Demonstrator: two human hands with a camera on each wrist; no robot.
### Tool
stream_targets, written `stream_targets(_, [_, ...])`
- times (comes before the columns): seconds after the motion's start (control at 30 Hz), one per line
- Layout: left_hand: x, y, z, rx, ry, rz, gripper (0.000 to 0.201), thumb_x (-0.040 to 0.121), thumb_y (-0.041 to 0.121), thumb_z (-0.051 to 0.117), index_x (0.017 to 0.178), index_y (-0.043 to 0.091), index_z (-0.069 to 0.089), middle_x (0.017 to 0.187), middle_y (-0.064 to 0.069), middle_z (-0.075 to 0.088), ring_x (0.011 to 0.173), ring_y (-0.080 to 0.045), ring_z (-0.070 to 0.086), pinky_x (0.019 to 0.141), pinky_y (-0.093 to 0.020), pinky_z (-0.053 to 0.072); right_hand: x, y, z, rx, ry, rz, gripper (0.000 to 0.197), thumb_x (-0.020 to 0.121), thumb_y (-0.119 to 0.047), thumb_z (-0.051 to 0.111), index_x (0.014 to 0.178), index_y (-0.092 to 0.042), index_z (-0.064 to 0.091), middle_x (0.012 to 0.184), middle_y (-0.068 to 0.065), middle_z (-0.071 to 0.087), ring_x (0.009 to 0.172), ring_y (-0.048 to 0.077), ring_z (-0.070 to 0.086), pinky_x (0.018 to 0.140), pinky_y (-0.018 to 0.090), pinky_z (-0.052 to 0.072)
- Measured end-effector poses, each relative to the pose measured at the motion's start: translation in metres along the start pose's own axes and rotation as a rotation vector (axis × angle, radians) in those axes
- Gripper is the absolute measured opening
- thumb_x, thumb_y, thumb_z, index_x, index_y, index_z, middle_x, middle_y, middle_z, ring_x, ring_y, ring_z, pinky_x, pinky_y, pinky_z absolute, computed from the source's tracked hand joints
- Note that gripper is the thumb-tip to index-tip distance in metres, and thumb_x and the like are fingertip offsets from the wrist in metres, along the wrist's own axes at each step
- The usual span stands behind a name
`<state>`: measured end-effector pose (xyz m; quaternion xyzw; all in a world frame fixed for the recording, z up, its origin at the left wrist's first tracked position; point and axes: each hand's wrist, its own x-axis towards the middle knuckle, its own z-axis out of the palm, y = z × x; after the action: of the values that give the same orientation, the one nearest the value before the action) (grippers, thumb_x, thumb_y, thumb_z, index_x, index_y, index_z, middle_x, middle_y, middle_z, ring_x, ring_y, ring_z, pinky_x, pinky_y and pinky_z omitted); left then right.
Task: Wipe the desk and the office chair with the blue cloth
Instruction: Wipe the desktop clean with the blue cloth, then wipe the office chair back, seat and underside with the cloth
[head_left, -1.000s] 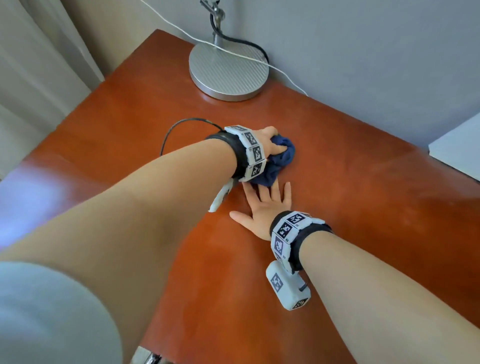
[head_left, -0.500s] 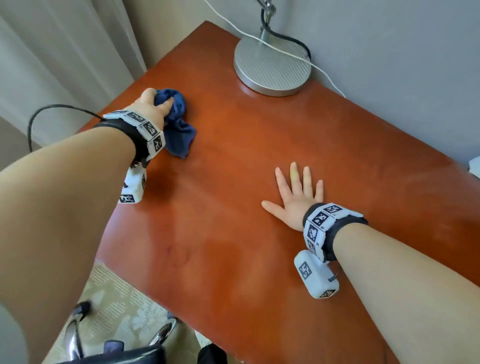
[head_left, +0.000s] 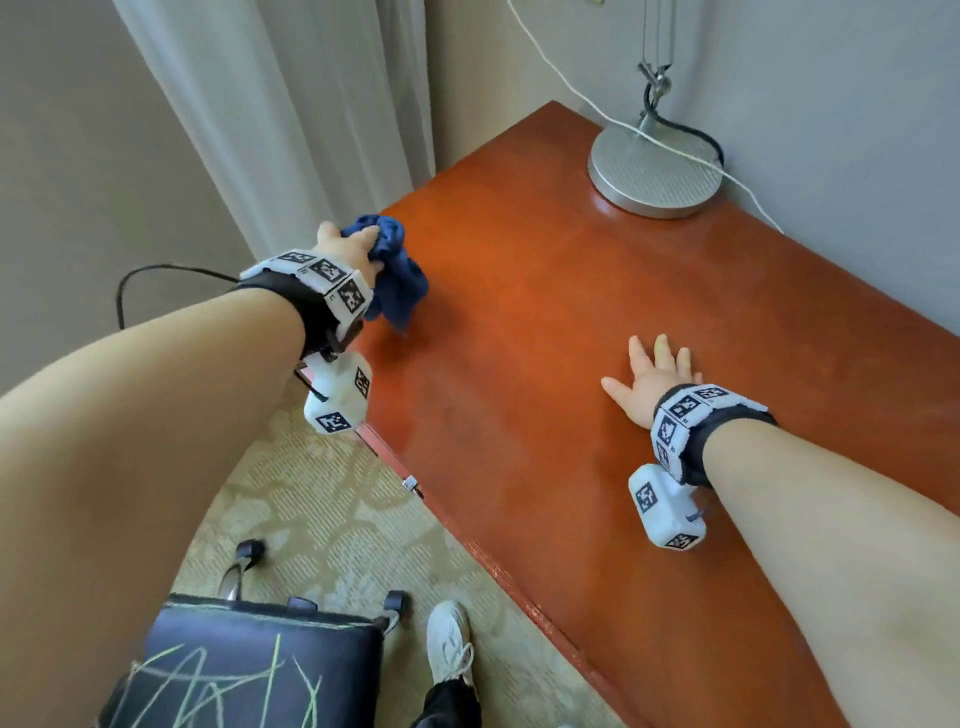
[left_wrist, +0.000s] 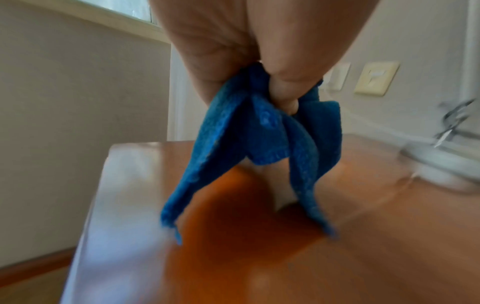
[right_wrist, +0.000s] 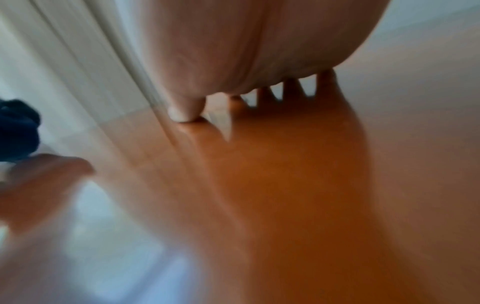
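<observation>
Bright, soft daylight washes in through the curtain (head_left: 291, 130) at left. Pale glare sheens the desk (head_left: 545, 364) edge in both wrist views. The head view is sharp, bowed at its edges. The left wrist view smears at the lamp base (left_wrist: 446, 162); the right wrist view is blurred throughout, a dark hand-shadow beneath.

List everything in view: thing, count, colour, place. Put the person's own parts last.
desk: one, reddish-brown, centre and right
blue cloth: one, blue, bunched at the desk's left edge
lamp base: one, silver, round, desk's far corner
white cable: one, white, runs across the lamp base
curtain: one, white, left of the desk
office chair: one, black seat, lower left on the carpet
shoe: one, white, beside the chair
left hand: grips the cloth
right hand: flat on the desk
</observation>
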<state>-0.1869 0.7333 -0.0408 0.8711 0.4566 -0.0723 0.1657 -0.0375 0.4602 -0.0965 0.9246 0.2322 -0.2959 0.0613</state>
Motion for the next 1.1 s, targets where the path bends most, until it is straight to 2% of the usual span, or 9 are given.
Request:
stream_targets(0.27, [-0.162, 0.047, -0.021, -0.192, 0.124, 0.303, 0.043, 0.098, 0.022, 0.041, 0.141, 0.022, 0.037, 0.137, -0.015, 0.031, 0.119, -0.035, 0.043, 0.098, -0.032, 0.037, -0.133, -0.032, -0.027, 0.678, 0.148, -0.553, 0.059, 0.099, -0.041, 0.032, 0.149, -0.028, 0.002, 0.156, 0.005, 0.013, 0.14, 0.022, 0.024, 0.114, 0.034, 0.02])
stream_targets(0.37, [-0.241, 0.066, -0.02, -0.226, 0.175, 0.372, 0.049, 0.097, 0.021, 0.043, 0.145, 0.022, 0.031, 0.14, -0.014, 0.03, 0.125, -0.031, 0.04, 0.102, -0.03, 0.033, -0.192, -0.025, -0.024, 0.933, 0.102, -0.585, 0.06, 0.095, -0.055, 0.028, 0.148, -0.033, 0.013, 0.149, 0.004, 0.033, 0.133, 0.025, 0.037, 0.111, 0.041, 0.028])
stream_targets(0.43, [-0.287, 0.071, -0.017, -0.246, 0.193, 0.381, 0.057, 0.097, 0.021, 0.043, 0.148, 0.023, 0.02, 0.144, -0.012, 0.028, 0.129, -0.027, 0.037, 0.102, -0.028, 0.03, -0.229, -0.016, -0.017, 1.042, 0.058, -0.608, 0.079, 0.08, -0.072, 0.031, 0.146, -0.028, 0.028, 0.146, 0.002, 0.039, 0.133, 0.023, 0.039, 0.11, 0.042, 0.031])
stream_targets(0.5, [-0.328, 0.071, -0.018, -0.284, 0.204, 0.379, 0.063, 0.097, 0.023, 0.044, 0.15, 0.024, 0.011, 0.145, -0.009, 0.026, 0.129, -0.024, 0.037, 0.101, -0.027, 0.031, -0.259, -0.006, -0.01, 1.137, 0.003, -0.644, 0.078, 0.08, -0.073, 0.037, 0.141, -0.024, 0.037, 0.141, 0.003, 0.045, 0.13, 0.023, 0.043, 0.108, 0.044, 0.035])
stream_targets(0.57, [-0.367, 0.065, -0.019, -0.301, 0.215, 0.364, 0.068, 0.096, 0.025, 0.047, 0.15, 0.025, 0.004, 0.147, -0.007, 0.023, 0.128, -0.022, 0.037, 0.097, -0.024, 0.031, -0.289, 0.001, -0.006, 1.145, -0.03, -0.703, 0.066, 0.084, -0.064, 0.047, 0.137, -0.025, 0.042, 0.133, 0.004, 0.054, 0.122, 0.023, 0.051, 0.104, 0.043, 0.04])
stream_targets(0.67, [-0.414, 0.05, -0.023, -0.323, 0.261, 0.364, 0.08, 0.093, 0.028, 0.054, 0.15, 0.025, -0.003, 0.149, -0.004, 0.021, 0.13, -0.021, 0.036, 0.094, -0.02, 0.031, -0.326, 0.004, -0.004, 0.993, 0.08, -0.805, 0.049, 0.085, -0.037, 0.063, 0.129, -0.024, 0.047, 0.116, 0.002, 0.062, 0.11, 0.019, 0.058, 0.101, 0.04, 0.043])
stream_targets(0.8, [-0.465, 0.02, -0.032, -0.316, 0.278, 0.345, 0.087, 0.091, 0.033, 0.057, 0.148, 0.027, -0.008, 0.15, -0.003, 0.018, 0.132, -0.021, 0.034, 0.1, -0.026, 0.033, -0.377, 0.001, 0.003, 0.879, 0.159, -0.875, 0.038, 0.088, -0.015, 0.056, 0.125, -0.019, 0.051, 0.108, 0.0, 0.061, 0.103, 0.018, 0.057, 0.094, 0.032, 0.044])
stream_targets(1.03, [-0.552, -0.07, -0.04, -0.294, 0.387, 0.227, 0.074, 0.092, 0.036, 0.053, 0.15, 0.02, 0.009, 0.149, -0.007, 0.019, 0.132, -0.021, 0.033, 0.105, -0.024, 0.027, -0.48, -0.032, 0.046, 0.685, 0.002, -1.047, 0.041, 0.093, -0.004, 0.045, 0.132, -0.015, 0.046, 0.11, 0.001, 0.056, 0.1, 0.013, 0.052, 0.073, 0.017, 0.042])
stream_targets(1.1, [-0.583, -0.105, -0.04, -0.291, 0.424, 0.2, 0.065, 0.092, 0.032, 0.055, 0.146, 0.017, 0.023, 0.144, -0.008, 0.029, 0.128, -0.022, 0.038, 0.103, -0.027, 0.03, -0.512, -0.05, 0.068, 0.658, -0.013, -1.092, 0.04, 0.094, -0.002, 0.043, 0.133, -0.012, 0.046, 0.115, 0.005, 0.056, 0.103, 0.013, 0.051, 0.077, 0.018, 0.041])
